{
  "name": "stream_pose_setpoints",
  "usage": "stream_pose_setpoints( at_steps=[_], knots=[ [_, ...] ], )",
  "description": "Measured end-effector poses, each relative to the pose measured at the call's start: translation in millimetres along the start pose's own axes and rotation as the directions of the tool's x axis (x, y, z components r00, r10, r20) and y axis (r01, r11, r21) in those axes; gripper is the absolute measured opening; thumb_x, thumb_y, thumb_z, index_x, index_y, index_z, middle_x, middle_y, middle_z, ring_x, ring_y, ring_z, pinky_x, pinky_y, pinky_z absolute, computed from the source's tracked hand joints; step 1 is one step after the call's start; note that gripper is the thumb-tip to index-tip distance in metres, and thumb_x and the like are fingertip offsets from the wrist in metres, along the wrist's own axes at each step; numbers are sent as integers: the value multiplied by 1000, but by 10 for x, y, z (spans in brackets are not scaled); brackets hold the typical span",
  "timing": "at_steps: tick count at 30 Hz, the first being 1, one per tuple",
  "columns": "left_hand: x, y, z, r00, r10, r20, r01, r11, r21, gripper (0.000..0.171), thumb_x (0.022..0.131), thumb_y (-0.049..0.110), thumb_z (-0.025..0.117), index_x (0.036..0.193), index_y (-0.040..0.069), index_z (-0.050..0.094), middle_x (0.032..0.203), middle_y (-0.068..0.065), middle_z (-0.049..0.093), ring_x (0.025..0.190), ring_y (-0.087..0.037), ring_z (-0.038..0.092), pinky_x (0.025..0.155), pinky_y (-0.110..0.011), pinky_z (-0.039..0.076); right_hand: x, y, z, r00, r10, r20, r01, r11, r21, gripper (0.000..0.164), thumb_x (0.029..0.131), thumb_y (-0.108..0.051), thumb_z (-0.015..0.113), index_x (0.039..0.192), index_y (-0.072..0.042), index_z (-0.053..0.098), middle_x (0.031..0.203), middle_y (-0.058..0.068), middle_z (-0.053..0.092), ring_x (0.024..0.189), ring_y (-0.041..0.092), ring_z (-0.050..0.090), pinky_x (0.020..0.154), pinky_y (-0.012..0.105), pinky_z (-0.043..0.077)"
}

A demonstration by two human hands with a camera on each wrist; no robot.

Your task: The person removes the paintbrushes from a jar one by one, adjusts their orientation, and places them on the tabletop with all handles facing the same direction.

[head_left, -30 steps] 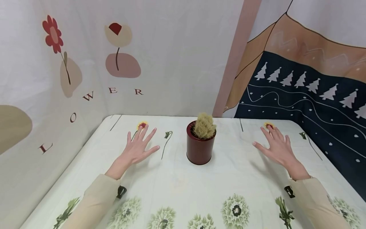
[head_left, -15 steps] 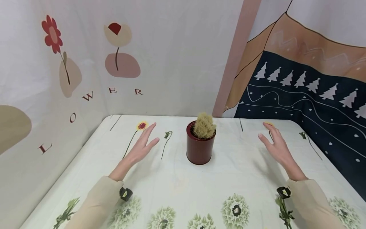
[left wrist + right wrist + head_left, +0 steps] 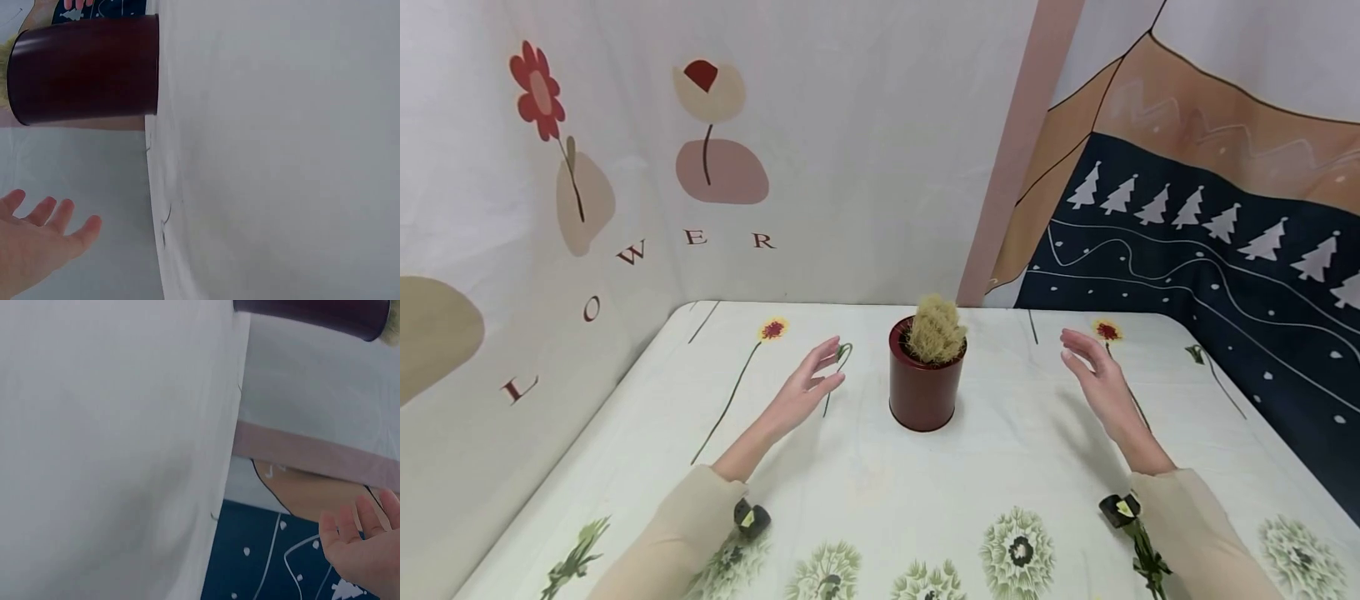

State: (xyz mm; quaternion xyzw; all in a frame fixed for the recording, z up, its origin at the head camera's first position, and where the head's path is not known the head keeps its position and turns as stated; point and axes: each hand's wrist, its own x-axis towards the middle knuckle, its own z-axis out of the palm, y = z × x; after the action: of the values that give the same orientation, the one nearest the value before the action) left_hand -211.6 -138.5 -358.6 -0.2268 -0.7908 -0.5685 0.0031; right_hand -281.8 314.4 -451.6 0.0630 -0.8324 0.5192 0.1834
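Note:
A potted cactus (image 3: 937,332) with pale yellow-green spines grows in a dark red cylindrical pot (image 3: 925,390), upright near the middle of the table. To its left my left hand (image 3: 801,393) hovers over the cloth, fingers loosely bent and palm turned inward, holding nothing. My right hand (image 3: 1103,385) is held in the air on the other side, farther from the pot, its fingers also relaxed and free. Neither hand touches the pot. In the left wrist view the pot (image 3: 87,70) lies beyond the left fingers; the right wrist view catches part of the pot (image 3: 319,314) at the top.
The table is covered by a white cloth (image 3: 865,483) printed with flowers and stems. A pale curtain (image 3: 865,150) rises behind and on the left. At the right hangs a dark blue printed curtain (image 3: 1150,242). Each wrist carries a small black device (image 3: 751,518).
Both hands have moved inward toward the pot from either side. Their spread fingers have turned from palm-down to palms facing inward. The pot has stayed in place.

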Motion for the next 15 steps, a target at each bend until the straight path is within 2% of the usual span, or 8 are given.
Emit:
stream_pose_setpoints(
  at_steps=[8, 11, 12, 15],
  knots=[
    [89, 19, 142, 999, 33, 30, -32, 999, -34, 52, 90, 5, 50, 135, -4, 25, 134, -23, 31, 121, -38, 29, 95, -52, 26, -11, -127, 216, 999, 13, 44, -16, 996, 87, 40, 86, -40, 52, 124, -25, 49, 120, -4, 50, 110, 10, 42, 85, 25, 39],
    [118, 31, 193, 998, 40, 38, -38, 998, -47, 52, 89, 6, 51, 134, -4, 26, 133, -23, 32, 121, -39, 29, 95, -53, 26, -11, -152, 295, 997, 13, 72, -20, 995, 93, 39, 86, -40, 53, 122, -24, 50, 119, -4, 51, 109, 11, 44, 82, 21, 40],
    [126, 33, 207, 998, 39, 41, -37, 998, -52, 52, 89, 6, 51, 134, -4, 26, 133, -23, 32, 121, -39, 29, 95, -53, 25, -46, -247, 300, 994, 0, 105, -14, 991, 132, 38, 88, -36, 52, 122, -21, 51, 119, -2, 51, 110, 13, 44, 84, 23, 40],
    [150, 32, 250, 998, 34, 51, -31, 998, -63, 53, 89, 6, 52, 134, -2, 27, 133, -23, 32, 120, -38, 30, 94, -54, 25, -48, -331, 368, 990, -27, 136, 8, 991, 135, 36, 88, -34, 52, 122, -20, 52, 118, -1, 52, 108, 13, 45, 83, 22, 41]
  ],
)
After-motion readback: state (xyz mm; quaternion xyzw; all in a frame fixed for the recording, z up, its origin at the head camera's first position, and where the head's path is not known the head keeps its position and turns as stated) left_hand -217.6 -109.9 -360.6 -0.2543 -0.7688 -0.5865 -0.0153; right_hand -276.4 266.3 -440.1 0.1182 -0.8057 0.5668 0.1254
